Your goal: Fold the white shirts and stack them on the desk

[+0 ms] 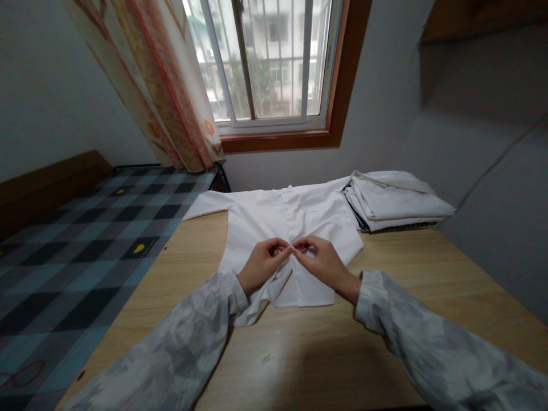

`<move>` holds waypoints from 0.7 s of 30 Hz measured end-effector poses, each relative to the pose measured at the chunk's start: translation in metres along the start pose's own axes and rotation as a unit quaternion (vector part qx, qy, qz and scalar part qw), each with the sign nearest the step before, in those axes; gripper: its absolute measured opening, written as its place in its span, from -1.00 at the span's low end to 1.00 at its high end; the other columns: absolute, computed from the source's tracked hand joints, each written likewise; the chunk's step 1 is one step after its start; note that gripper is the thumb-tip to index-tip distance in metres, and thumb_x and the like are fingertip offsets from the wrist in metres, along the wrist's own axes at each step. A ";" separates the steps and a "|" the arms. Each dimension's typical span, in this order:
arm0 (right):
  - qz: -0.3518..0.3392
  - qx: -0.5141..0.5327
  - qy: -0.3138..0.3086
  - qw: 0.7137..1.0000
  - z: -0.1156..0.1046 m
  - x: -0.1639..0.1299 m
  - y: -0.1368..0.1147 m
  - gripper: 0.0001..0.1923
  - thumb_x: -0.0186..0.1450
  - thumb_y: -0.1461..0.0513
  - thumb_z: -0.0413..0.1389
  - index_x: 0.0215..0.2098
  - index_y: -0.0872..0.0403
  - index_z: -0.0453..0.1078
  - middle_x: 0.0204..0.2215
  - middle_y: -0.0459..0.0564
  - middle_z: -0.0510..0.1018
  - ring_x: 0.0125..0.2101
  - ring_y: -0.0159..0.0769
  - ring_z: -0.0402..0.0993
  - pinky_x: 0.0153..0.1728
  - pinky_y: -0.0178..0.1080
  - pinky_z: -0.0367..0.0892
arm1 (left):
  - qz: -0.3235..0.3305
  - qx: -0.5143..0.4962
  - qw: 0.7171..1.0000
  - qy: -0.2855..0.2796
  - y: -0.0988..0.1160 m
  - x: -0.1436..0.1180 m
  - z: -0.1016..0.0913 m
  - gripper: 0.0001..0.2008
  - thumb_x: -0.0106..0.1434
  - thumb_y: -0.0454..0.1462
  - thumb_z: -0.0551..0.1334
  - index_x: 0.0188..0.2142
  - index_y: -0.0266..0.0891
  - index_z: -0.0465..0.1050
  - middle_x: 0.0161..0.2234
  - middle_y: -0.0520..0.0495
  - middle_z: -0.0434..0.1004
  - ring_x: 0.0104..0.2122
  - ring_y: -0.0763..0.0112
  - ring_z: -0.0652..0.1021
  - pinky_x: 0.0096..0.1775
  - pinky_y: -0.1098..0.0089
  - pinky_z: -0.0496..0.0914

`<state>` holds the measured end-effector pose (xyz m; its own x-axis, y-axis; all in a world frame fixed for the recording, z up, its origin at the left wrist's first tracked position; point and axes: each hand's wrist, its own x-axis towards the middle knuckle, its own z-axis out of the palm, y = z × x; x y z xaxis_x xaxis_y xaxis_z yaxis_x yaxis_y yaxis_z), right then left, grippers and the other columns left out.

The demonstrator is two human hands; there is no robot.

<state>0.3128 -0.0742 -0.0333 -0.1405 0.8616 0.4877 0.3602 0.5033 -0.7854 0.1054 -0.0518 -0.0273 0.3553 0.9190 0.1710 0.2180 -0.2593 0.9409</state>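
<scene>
A white shirt lies spread flat on a light wooden table, its front facing up and one sleeve stretched to the left. My left hand and my right hand meet at the shirt's front placket, fingertips almost touching. Each hand pinches the fabric at the centre line, near the lower part of the front. What sits between the fingertips is too small to make out. Both forearms wear pale grey patterned sleeves.
A stack of folded white garments rests at the table's far right, against the grey wall. A bed with a checked cover runs along the left. Behind the table is a barred window with a patterned curtain.
</scene>
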 end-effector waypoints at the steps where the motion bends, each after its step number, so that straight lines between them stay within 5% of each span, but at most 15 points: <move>1: -0.002 -0.005 0.001 1.000 0.000 0.000 0.000 -0.89 0.40 0.15 0.31 -0.20 0.01 0.61 -0.29 0.01 0.70 -0.29 -0.19 0.61 -0.19 -0.16 0.50 | 0.001 -0.006 1.000 0.000 0.000 0.000 0.000 -0.58 0.30 0.06 0.44 -0.20 -0.29 0.66 -0.41 -0.02 0.58 -0.42 0.43 0.48 -0.35 0.42 0.34; 9: 0.013 -0.002 -0.024 1.000 -0.003 0.000 0.004 -0.76 0.46 0.04 0.27 -0.28 0.00 0.59 -0.33 0.00 0.68 -0.28 -0.17 0.60 -0.21 -0.16 0.46 | 0.006 -0.016 1.000 -0.014 -0.002 0.002 -0.001 -0.60 0.33 0.05 0.43 -0.20 -0.28 0.66 -0.31 -0.09 0.66 -0.34 0.37 0.55 -0.27 0.39 0.41; 21: -0.006 -0.001 -0.025 1.000 -0.002 0.000 0.005 -0.84 0.44 0.13 0.29 -0.28 0.01 0.61 -0.33 0.00 0.68 -0.28 -0.18 0.59 -0.21 -0.17 0.46 | 0.026 0.076 0.997 0.006 0.001 -0.001 0.000 -0.65 0.36 0.01 0.37 -0.22 -0.26 0.62 -0.42 0.01 0.56 -0.46 0.45 0.45 -0.41 0.46 0.31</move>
<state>0.3165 -0.0718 -0.0368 -0.1902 0.8577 0.4778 0.3604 0.5137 -0.7786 0.1047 -0.0533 -0.0263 0.3582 0.9066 0.2232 0.3345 -0.3478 0.8759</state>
